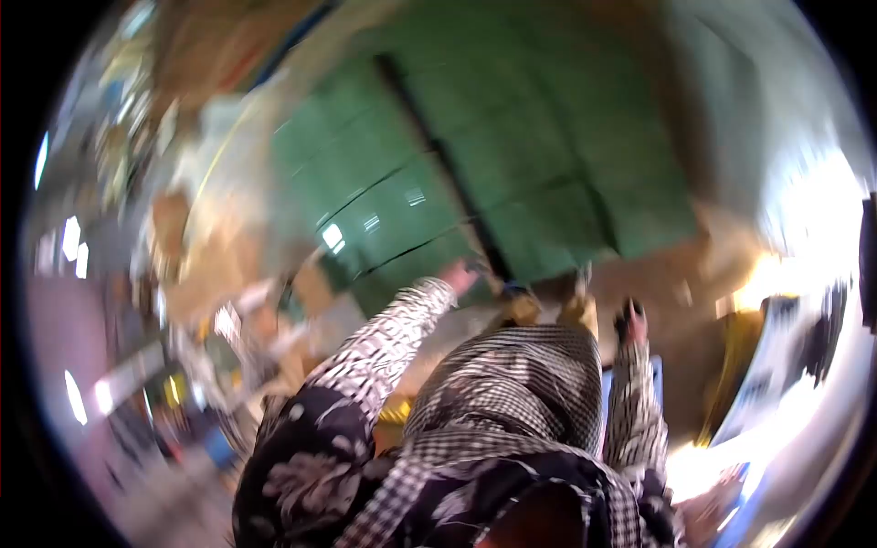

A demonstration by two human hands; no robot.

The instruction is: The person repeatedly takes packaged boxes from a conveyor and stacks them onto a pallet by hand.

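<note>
The left hand is at the near edge of the green surface ahead, close to its dark strip. The right hand hangs apart, beyond the apron. Blur hides how open either grip is, or what it holds.

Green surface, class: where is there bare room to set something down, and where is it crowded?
Between the dark strip and the brown band at right, the green surface looks mostly bare, though blurred. The left hand is near the strip's lower end. Brown items crowd the space beside the left sleeve.
</note>
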